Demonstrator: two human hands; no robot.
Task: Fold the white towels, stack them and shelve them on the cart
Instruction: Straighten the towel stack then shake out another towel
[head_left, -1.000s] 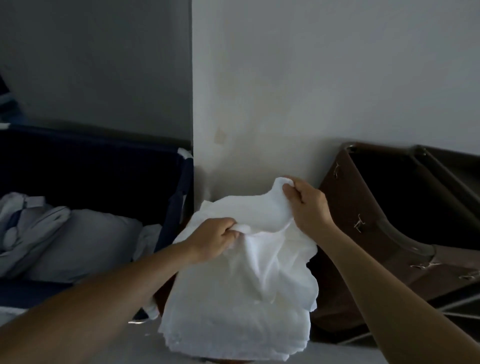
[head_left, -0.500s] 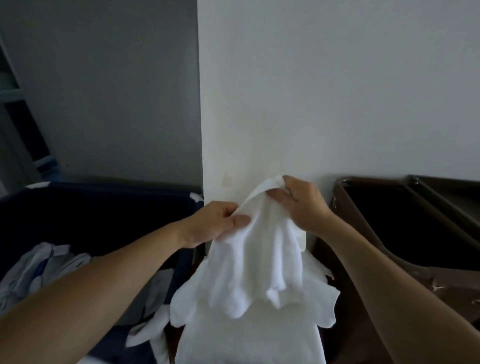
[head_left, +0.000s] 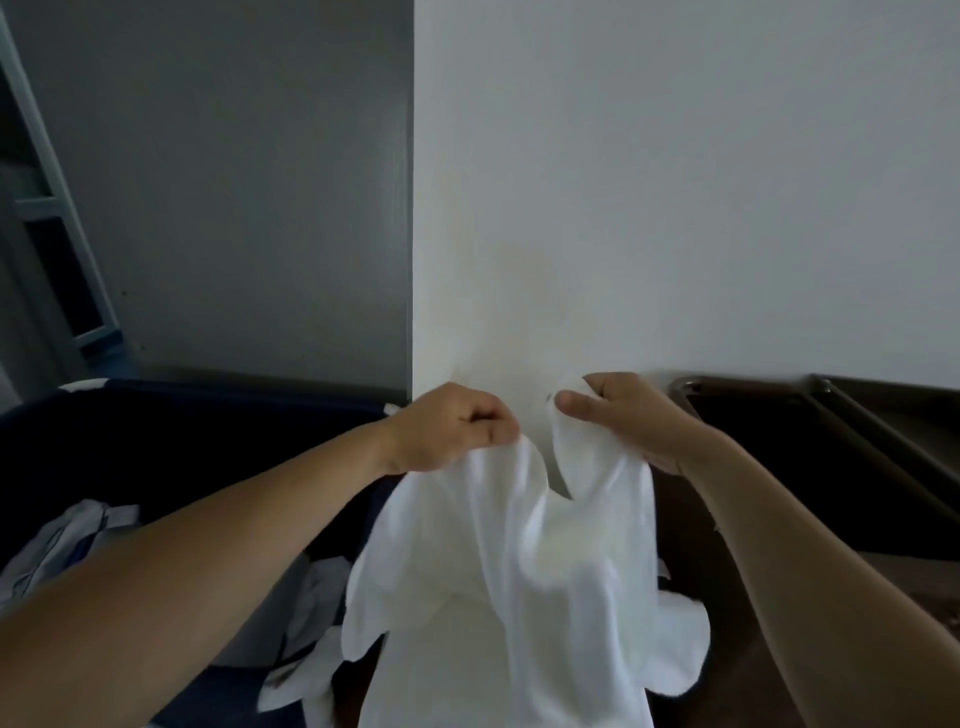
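White towel (head_left: 519, 571) hangs in front of me, left hand (head_left: 447, 428) and right hand (head_left: 618, 421) each pinching its top edge, so I'd spread them until it's flat.

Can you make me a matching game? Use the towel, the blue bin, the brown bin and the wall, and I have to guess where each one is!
Things:
1. towel
2. blue bin
3. brown bin
4. wall

Places:
A. on the right, dark inside
B. hanging in the middle
C. on the left, with laundry inside
D. at the back, behind everything

Pairs: 1-B, 2-C, 3-A, 4-D
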